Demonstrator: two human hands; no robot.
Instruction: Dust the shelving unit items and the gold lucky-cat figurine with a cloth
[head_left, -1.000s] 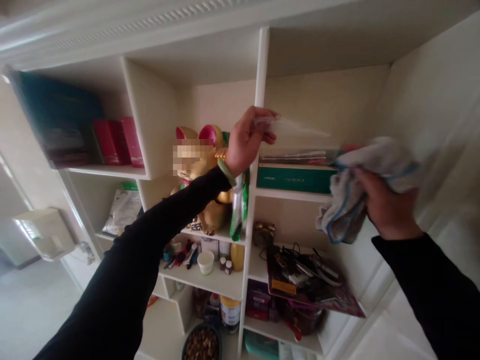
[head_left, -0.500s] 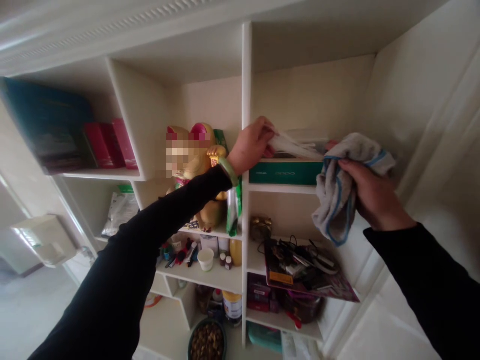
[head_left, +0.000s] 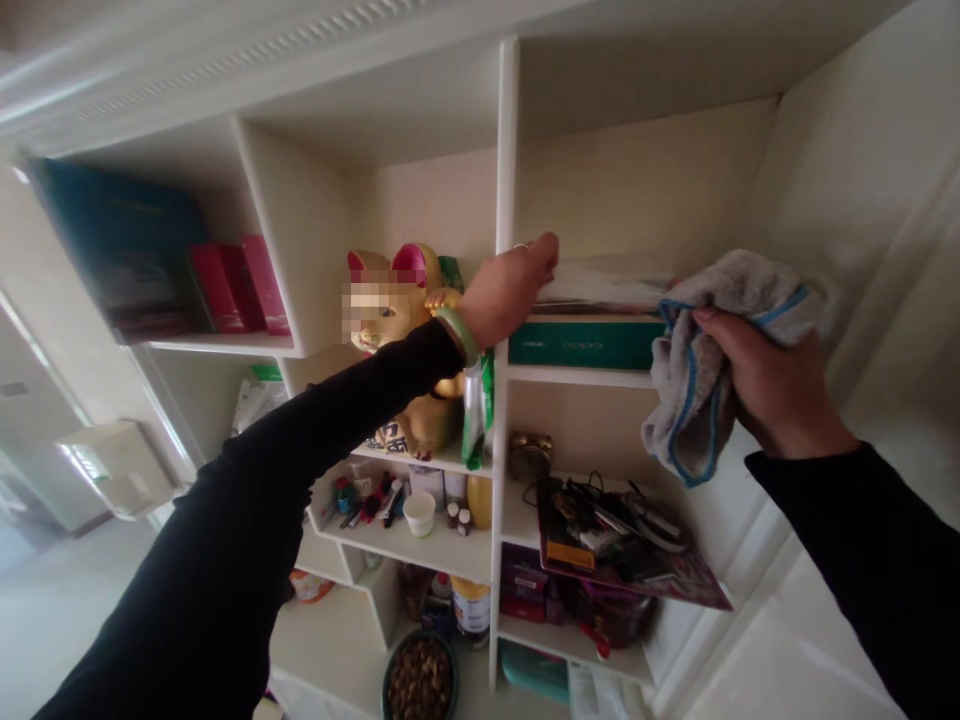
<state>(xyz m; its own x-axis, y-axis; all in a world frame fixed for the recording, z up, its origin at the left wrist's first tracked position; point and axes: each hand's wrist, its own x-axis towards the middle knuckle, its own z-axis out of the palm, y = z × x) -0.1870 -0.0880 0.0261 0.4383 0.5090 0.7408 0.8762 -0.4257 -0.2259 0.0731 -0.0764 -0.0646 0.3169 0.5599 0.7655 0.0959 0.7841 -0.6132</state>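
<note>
This is a room in a private home, fitted with a white built-in shelving unit (head_left: pixel 507 150) crowded with household odds and ends. A gold lucky-cat figurine (head_left: pixel 427 425) stands on a central shelf above small bottles (head_left: pixel 458 516) and a paper cup (head_left: pixel 419 513), with red books (head_left: pixel 229 290) to the left and a bowl of brown pellets (head_left: pixel 420 680) low down.

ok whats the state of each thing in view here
right hand, grip shut on towel
grey towel with blue edging, bunched
left hand, raised, against clear plastic sheet
clear plastic sheet, lying on box
green oppo box, lying flat
gold lucky cat figurine, upright
white cup, upright
bowl of brown pellets, full
</note>
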